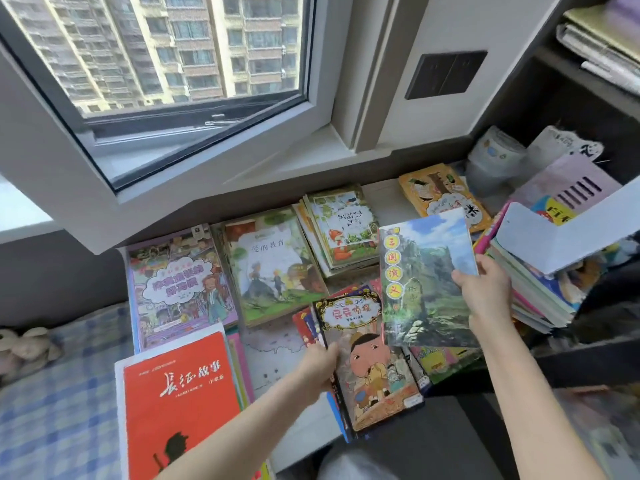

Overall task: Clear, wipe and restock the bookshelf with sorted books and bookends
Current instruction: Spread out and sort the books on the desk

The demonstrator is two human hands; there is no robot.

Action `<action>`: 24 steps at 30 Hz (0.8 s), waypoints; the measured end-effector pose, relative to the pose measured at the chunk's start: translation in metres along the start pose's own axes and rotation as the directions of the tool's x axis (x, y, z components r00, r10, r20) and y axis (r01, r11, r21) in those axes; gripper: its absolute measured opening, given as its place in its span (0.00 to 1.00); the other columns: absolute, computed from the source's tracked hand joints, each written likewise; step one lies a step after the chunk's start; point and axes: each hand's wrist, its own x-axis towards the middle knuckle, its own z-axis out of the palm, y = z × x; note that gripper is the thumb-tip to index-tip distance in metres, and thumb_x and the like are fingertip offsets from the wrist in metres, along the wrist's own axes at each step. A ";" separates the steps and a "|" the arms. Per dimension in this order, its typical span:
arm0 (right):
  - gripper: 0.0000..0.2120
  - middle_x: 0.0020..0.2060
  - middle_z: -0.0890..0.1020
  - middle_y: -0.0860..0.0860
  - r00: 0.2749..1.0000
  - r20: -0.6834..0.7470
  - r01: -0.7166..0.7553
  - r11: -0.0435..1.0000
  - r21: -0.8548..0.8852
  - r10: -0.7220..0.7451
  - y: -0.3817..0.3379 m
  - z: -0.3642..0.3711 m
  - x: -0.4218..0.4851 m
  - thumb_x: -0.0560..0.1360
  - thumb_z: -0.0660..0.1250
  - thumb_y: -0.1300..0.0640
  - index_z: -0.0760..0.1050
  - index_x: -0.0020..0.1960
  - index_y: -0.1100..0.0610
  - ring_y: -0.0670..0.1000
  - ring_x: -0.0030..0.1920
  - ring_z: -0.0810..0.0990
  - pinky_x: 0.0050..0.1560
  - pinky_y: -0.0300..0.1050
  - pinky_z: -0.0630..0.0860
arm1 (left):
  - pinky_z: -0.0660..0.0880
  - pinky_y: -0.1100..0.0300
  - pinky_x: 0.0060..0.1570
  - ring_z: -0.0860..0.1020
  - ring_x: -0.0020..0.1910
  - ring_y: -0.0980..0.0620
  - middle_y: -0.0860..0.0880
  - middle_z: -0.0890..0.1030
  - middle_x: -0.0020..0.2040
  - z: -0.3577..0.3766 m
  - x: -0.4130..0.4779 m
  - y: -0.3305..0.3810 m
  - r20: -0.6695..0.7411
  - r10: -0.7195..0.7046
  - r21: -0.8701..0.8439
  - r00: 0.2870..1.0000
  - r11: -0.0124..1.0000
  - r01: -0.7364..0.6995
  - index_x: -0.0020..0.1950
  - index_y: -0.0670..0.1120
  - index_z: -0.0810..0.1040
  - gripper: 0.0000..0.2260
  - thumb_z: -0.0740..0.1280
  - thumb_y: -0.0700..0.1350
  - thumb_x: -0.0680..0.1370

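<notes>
**Inspector:** List the large items first.

**Technician:** Window [156, 64] at 11 o'clock, with tower blocks behind the glass. Bed [52, 410] at 8 o'clock, with a blue check cover. Shelf [571, 109] at 2 o'clock, dark, with papers on its upper level.

**Inspector:** Where are the books?

**Technician:** They lie flat, covers up, on the desk [382, 197] below the sill.
- Red book [180, 403]: 7 o'clock, nearest the person.
- Purple book [176, 285]: 9 o'clock.
- Green book [270, 265]: just beside the purple book, at centre.
- Fox book [346, 226]: on a small pile toward 1 o'clock.
- Yellow book [440, 192]: 2 o'clock.
- Stack [533, 292]: 3 o'clock, with a white bookend [561, 233] lying over it.

**Inspector:** What is being held?

**Technician:** The landscape book [429, 282] is at 4 o'clock, raised off the spread and tilted. The right hand [485, 289] pinches its right edge, thumb on the cover and fingers behind. The cartoon book [370, 362] is at 5 o'clock, with its upper right corner under the landscape book. The left hand [320, 368] grips its left edge. The thumb lies on the cover and the fingers curl underneath, out of sight.
</notes>
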 end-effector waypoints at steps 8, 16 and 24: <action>0.15 0.47 0.80 0.49 0.996 0.064 -0.063 0.996 0.069 0.058 0.002 0.010 0.014 0.74 0.66 0.69 0.76 0.59 0.57 0.51 0.46 0.78 0.45 0.45 0.72 | 0.81 0.56 0.43 0.78 0.30 0.51 0.46 0.80 0.34 -0.048 0.007 0.017 -0.016 0.086 0.848 0.996 0.529 -0.032 0.47 0.37 0.76 0.22 0.53 0.54 0.83; 0.14 0.52 0.83 0.52 0.998 0.050 -0.049 0.998 0.046 0.047 0.002 0.030 0.043 0.75 0.66 0.67 0.77 0.57 0.54 0.53 0.47 0.80 0.48 0.49 0.77 | 0.82 0.52 0.42 0.82 0.36 0.46 0.39 0.84 0.44 -0.089 0.001 0.061 -0.138 0.331 0.620 0.933 0.764 -0.179 0.51 0.37 0.77 0.17 0.56 0.48 0.83; 0.19 0.60 0.80 0.53 0.985 -0.007 0.160 0.923 -0.350 -0.173 -0.043 0.056 0.086 0.79 0.63 0.60 0.72 0.69 0.54 0.58 0.55 0.79 0.41 0.44 0.71 | 0.81 0.50 0.46 0.83 0.43 0.44 0.43 0.83 0.42 -0.093 0.014 0.083 -0.234 0.410 0.536 0.882 0.811 -0.235 0.51 0.39 0.77 0.13 0.58 0.46 0.82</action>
